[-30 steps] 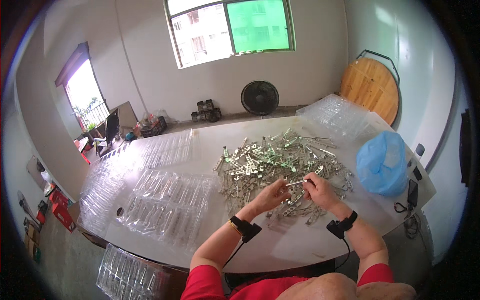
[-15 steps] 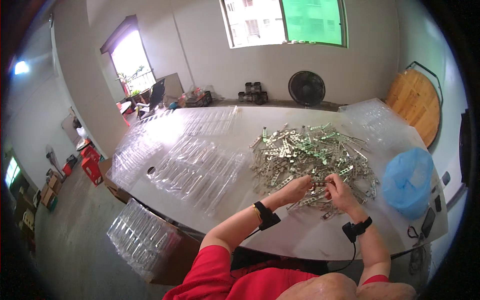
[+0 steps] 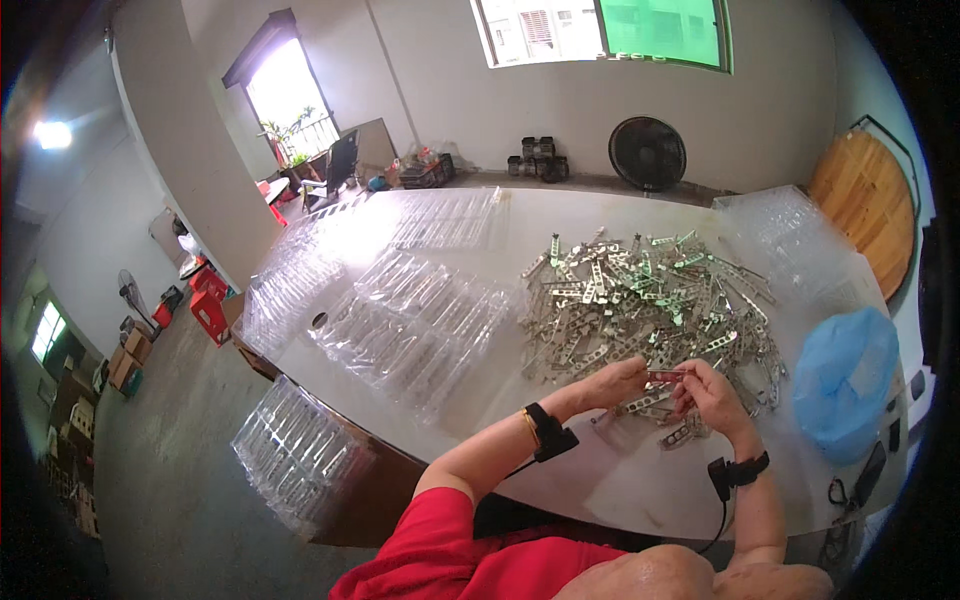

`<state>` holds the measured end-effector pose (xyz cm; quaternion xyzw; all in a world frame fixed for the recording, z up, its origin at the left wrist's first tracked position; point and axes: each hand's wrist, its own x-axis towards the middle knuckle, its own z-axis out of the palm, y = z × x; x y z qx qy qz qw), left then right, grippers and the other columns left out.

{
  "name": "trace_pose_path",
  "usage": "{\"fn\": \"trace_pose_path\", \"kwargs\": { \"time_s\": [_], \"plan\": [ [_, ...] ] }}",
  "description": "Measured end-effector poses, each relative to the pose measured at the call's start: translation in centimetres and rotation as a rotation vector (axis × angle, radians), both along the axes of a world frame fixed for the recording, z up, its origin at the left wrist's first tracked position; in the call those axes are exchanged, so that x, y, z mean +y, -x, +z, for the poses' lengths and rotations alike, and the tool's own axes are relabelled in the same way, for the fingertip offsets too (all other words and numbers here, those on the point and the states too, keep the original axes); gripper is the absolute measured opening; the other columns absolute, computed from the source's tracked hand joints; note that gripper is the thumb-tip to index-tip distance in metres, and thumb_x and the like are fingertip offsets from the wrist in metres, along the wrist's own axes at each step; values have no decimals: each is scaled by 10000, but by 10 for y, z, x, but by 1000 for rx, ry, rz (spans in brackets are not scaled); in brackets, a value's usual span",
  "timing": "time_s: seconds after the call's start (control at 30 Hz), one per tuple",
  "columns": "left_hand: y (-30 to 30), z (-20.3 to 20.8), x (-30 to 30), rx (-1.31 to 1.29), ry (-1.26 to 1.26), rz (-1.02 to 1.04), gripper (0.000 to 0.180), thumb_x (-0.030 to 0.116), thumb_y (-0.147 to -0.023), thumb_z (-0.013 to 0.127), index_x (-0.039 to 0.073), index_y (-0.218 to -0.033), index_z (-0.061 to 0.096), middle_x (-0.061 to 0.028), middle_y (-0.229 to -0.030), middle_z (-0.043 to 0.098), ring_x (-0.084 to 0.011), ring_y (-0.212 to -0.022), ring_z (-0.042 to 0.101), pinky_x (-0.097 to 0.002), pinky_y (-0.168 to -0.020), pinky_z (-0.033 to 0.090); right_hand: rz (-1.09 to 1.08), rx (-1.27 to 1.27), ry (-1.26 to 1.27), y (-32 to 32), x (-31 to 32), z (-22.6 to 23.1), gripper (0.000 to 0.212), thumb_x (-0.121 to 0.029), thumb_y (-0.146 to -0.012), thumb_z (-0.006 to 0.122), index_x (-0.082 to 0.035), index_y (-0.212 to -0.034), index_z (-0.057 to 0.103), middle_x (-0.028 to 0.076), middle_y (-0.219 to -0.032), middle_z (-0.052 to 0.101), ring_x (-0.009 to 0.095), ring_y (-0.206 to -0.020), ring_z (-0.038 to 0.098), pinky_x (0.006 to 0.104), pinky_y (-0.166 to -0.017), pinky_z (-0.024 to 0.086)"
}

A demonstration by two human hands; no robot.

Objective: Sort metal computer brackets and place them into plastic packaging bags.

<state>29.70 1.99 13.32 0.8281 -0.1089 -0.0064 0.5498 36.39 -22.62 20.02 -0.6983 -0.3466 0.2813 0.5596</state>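
Note:
A small flat metal strip with holes [image 3: 663,376] is held level between my two hands, over the near edge of a heap of similar metal strips [image 3: 640,310]. My left hand [image 3: 622,382] pinches its left end. On the other end, the fingers of my right hand [image 3: 708,396] are closed. Fingertips partly cover the strip, so its ends are hidden. Several loose strips lie just beneath and beside my right hand.
Clear plastic trays [image 3: 410,320] cover the left of the white table [image 3: 480,430]; more trays [image 3: 780,235] lie at the far right. A blue plastic bag [image 3: 845,385] stands at the right. Trays [image 3: 300,455] also sit on a box by the near left edge.
The whole view has shifted, so the table and heap appear farther right and the window higher. Both hands keep hold of the metal strip above the heap's near edge.

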Motion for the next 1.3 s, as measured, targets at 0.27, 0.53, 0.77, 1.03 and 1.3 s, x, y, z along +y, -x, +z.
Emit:
{"fn": "trace_pose_path", "kwargs": {
  "time_s": [0.27,0.53,0.77,1.03,1.3],
  "plan": [
    [-15,38,-7,22,-42,86,208,250,-1091,445,61,-1011,475,-11,-693,433,-123,-582,427,-336,-497,370,-124,-104,-17,-17,11,0,251,-191,-1098,386,-18,-1196,540,72,-877,626,158,-729,665,317,-650,546],
    [-24,15,3,-112,0,122,178,235,-1097,447,70,-1071,508,-2,-746,436,-129,-664,425,-337,-572,395,-150,-134,55,-20,27,4,232,-208,-1099,395,-22,-1104,534,78,-821,627,165,-691,666,336,-618,532],
    [-22,5,13,-24,12,149,164,206,-1080,476,52,-1042,517,-48,-796,489,-157,-754,459,-356,-652,416,-160,-141,90,-20,42,0,192,-215,-1088,453,-41,-1037,515,46,-744,596,138,-599,615,311,-550,499],
    [-26,28,4,92,267,95,213,200,-1048,573,74,-1215,533,-6,-926,554,-78,-766,542,-257,-621,487,-264,-254,-35,-28,32,-13,173,-187,-1090,437,-65,-980,494,25,-672,515,115,-531,478,307,-506,420],
    [-37,27,16,99,488,81,509,11,-956,661,27,-1389,393,-127,-1106,625,-174,-886,668,-340,-749,600,-300,-340,-140,-32,30,-3,97,-158,-1086,474,-74,-1065,517,7,-729,532,91,-579,526,270,-528,443]
  ]
}}
